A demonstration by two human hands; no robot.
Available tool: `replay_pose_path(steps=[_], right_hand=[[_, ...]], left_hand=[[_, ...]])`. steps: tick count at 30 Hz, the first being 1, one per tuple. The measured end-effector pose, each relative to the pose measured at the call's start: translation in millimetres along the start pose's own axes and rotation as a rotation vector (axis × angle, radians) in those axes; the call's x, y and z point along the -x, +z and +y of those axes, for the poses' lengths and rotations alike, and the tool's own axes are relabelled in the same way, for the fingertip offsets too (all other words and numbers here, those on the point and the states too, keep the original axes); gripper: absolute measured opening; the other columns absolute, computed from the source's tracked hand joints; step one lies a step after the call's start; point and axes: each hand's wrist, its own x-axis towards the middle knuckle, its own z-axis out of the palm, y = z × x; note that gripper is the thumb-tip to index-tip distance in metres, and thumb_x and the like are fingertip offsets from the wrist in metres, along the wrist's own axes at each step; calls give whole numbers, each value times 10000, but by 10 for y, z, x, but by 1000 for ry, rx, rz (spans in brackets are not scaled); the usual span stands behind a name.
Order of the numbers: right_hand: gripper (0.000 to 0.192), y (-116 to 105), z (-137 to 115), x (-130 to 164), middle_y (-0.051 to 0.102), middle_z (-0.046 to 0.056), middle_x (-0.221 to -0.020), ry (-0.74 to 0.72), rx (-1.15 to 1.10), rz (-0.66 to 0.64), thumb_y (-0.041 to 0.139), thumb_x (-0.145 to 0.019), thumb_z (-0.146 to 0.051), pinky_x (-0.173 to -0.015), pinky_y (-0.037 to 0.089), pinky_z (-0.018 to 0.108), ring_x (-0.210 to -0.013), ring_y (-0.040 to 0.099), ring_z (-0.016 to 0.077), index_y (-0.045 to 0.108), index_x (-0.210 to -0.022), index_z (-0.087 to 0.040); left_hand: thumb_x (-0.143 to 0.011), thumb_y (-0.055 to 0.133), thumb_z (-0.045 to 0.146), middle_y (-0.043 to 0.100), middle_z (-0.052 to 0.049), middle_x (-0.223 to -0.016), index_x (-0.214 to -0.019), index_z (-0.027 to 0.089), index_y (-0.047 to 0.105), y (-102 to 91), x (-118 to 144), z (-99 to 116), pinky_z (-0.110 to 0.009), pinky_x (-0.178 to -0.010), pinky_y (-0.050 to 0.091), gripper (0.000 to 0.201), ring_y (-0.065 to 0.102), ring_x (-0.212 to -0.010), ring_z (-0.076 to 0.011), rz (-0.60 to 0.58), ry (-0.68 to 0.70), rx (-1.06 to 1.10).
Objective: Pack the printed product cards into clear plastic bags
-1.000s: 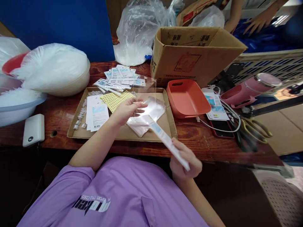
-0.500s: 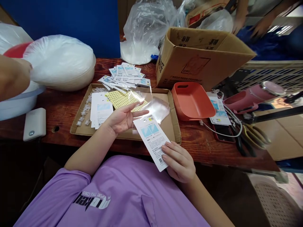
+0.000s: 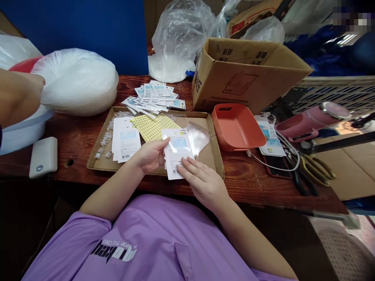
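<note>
Holding a white printed card (image 3: 176, 153) between both hands over the shallow cardboard tray (image 3: 215, 153): left hand (image 3: 150, 155) pinched on its left edge, thumb on top; right hand (image 3: 203, 183) laid flat, fingers spread on its lower right corner. Clear plastic sleeves (image 3: 198, 136) just beyond the card. Yellow sticker sheet (image 3: 152, 126) and card stack (image 3: 125, 139) to the left, orange bin (image 3: 238, 125) to the right.

Cardboard tray (image 3: 101, 164) sits on the tabletop (image 3: 249, 179). In the tray: card stack (image 3: 126, 139) at left, sticker sheet (image 3: 152, 127) behind centre. Behind the tray, loose packets (image 3: 156, 95). Right of the tray, plastic basket (image 3: 237, 125); behind that, carton (image 3: 249, 78). Left of the tray, power bank (image 3: 43, 157).
</note>
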Motion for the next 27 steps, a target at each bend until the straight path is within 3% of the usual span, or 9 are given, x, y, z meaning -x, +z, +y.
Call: replay_pose_path(steps=[5,10,17,22,27], right_hand=[[280,8,37,-11,646,81,-1214,-19,37,-111,539,-905,-223,-1061,406,442,-1179,571,246,617,-1168,-164],[237,109,41,-15,686,74,-1142,-10,26,-33,584,-876,-177,-1021,450,397,-1115,616,226,646,-1105,-186],[276,144,95,-123,650,167,-1164,209,-21,67,604,-865,-248,-909,549,409,-1138,595,276,635,-1123,-155],[329,204,180,-108,645,162,-1191,126,58,13,573,-877,-177,-898,558,374,-1130,604,277,594,-1203,-136],[359,310,295,-215,686,134,-1121,24,62,36,500,-890,-96,-844,572,304,-1018,667,218,566,-1240,-144]], left_hand=[[-930,435,277,698,-161,-1053,-1210,87,577,-173,30,-18,-348,-810,522,367,683,-912,-229,-101,-22,-54],[-932,423,252,654,-165,-1170,-1285,118,527,-157,53,-102,-403,-891,496,391,648,-1014,-237,-107,-78,-47],[-881,542,237,638,-125,-1216,-1212,169,593,-127,78,-146,-397,-915,485,341,653,-983,-207,-207,-68,-62],[-802,664,281,666,-117,-1154,-1162,169,632,-138,64,-161,-384,-966,443,378,654,-971,-196,-270,-18,-117],[-677,771,151,626,-110,-1222,-1190,189,599,-166,31,-161,-380,-1005,402,543,584,-1124,-226,-345,64,-166]])
